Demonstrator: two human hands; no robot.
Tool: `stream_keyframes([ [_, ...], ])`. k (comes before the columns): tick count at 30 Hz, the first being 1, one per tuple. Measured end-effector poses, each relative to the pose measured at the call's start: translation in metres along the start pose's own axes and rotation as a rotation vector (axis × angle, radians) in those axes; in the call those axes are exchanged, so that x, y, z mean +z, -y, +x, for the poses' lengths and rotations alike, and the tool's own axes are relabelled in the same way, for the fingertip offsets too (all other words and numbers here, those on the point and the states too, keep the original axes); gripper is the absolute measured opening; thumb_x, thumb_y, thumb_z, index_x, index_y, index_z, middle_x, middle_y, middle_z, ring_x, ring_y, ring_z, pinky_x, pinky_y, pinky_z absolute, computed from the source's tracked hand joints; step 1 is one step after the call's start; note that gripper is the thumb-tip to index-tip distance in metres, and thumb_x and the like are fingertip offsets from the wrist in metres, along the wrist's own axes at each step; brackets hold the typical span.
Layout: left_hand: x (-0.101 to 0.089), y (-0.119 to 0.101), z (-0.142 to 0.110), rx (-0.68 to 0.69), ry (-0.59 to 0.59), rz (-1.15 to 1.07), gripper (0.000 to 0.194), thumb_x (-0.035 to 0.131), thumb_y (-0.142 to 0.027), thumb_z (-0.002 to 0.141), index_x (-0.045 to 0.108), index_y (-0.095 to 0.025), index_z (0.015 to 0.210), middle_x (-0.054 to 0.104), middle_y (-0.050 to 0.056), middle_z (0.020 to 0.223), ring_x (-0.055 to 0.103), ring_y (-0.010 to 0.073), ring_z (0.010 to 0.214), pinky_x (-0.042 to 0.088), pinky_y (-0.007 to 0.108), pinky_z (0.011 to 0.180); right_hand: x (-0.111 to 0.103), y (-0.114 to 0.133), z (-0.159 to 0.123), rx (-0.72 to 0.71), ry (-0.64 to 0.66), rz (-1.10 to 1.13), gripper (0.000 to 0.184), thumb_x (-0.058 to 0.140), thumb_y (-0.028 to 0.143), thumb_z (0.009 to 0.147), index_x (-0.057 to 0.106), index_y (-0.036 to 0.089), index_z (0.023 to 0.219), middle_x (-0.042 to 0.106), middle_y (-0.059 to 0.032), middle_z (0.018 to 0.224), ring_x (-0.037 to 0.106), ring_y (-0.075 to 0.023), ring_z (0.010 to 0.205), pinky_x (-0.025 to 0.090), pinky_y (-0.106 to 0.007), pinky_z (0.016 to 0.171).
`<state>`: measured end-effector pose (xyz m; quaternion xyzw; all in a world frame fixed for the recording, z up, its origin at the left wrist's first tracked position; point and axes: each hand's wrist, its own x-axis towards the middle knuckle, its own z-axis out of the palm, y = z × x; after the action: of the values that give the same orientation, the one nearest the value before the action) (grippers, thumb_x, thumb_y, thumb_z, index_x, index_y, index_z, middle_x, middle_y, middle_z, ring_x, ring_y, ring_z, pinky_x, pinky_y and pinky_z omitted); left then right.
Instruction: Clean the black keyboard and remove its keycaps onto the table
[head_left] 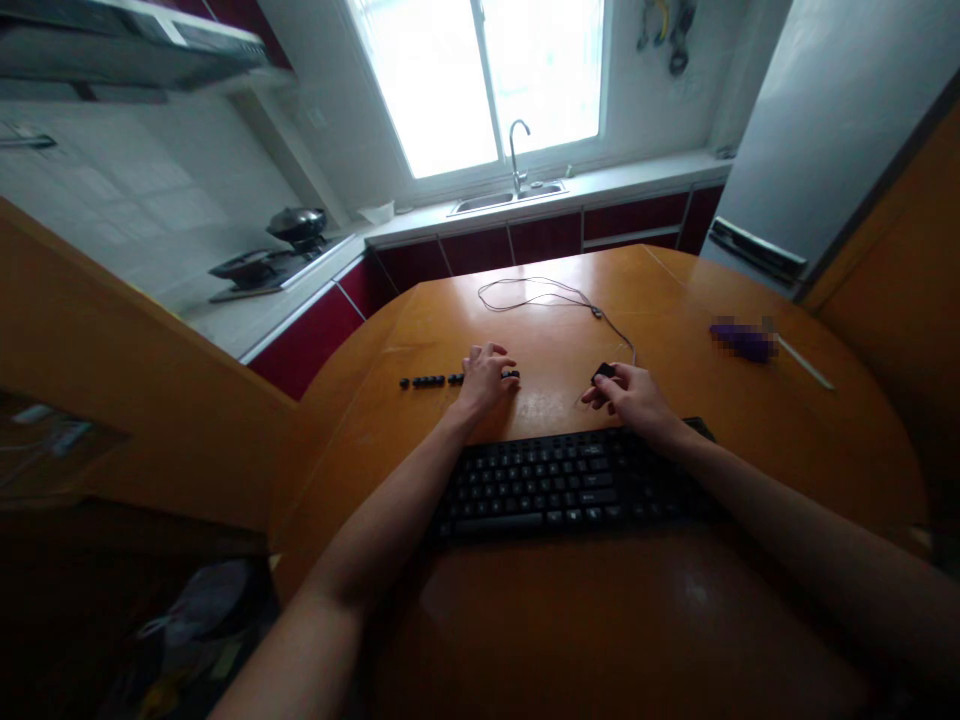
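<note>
My left hand (486,380) rests over a row of small black keycaps, its fingers curved and spread. Some keycaps (429,381) show to the left of it, and another keycap (511,374) shows by its fingertips. Whether the fingers touch any of them is hard to tell. In my right hand (634,398), thumb and fingers are closed on a small black keycap puller (602,372) with thin wires. Below both hands lies a black keyboard (536,485). My right wrist and forearm cover part of its right side.
The keyboard's cable (540,282) loops across the far side of the wooden table (360,370). On the right lie a purple object (744,341), blurred out, and a thin pale strip (806,362). Beyond are a sink (484,203), a stove (262,280) and a fridge (810,150).
</note>
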<state>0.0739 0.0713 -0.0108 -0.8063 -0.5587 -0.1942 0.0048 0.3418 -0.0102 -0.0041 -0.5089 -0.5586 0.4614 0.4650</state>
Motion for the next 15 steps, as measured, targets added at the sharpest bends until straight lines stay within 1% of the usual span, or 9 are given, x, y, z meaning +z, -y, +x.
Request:
stream_keyframes([
  [4, 0.0001, -0.0042, 0.0002, -0.015, 0.047, 0.023, 0.018, 0.077, -0.027, 0.087, 0.079, -0.026, 0.104, 0.061, 0.008, 0.13, 0.047, 0.0307, 0.122, 0.04, 0.044, 0.096, 0.0003, -0.0023, 0.0012, -0.009, -0.006, -0.001, 0.019, 0.06, 0.036, 0.086, 0.059, 0.019, 0.08, 0.077, -0.0144, 0.081, 0.066, -0.0185, 0.063, 0.048, -0.031, 0.057],
  [9, 0.001, -0.0049, -0.0002, -0.029, 0.044, 0.001, 0.011, 0.076, -0.026, 0.087, 0.08, -0.026, 0.098, 0.062, 0.008, 0.128, 0.047, 0.0314, 0.122, 0.04, 0.045, 0.097, -0.0004, -0.0026, 0.0016, -0.024, 0.01, -0.015, 0.019, 0.061, 0.036, 0.087, 0.06, 0.019, 0.079, 0.077, -0.0141, 0.082, 0.066, -0.0183, 0.064, 0.046, -0.029, 0.055],
  [15, -0.0008, -0.0036, -0.0003, -0.038, 0.051, -0.008, 0.011, 0.076, -0.025, 0.087, 0.079, -0.026, 0.097, 0.062, 0.008, 0.128, 0.047, 0.0317, 0.122, 0.04, 0.046, 0.098, -0.0003, -0.0014, 0.0006, -0.016, 0.006, -0.02, 0.019, 0.059, 0.035, 0.087, 0.059, 0.018, 0.08, 0.077, -0.0151, 0.082, 0.066, -0.0185, 0.064, 0.045, -0.03, 0.056],
])
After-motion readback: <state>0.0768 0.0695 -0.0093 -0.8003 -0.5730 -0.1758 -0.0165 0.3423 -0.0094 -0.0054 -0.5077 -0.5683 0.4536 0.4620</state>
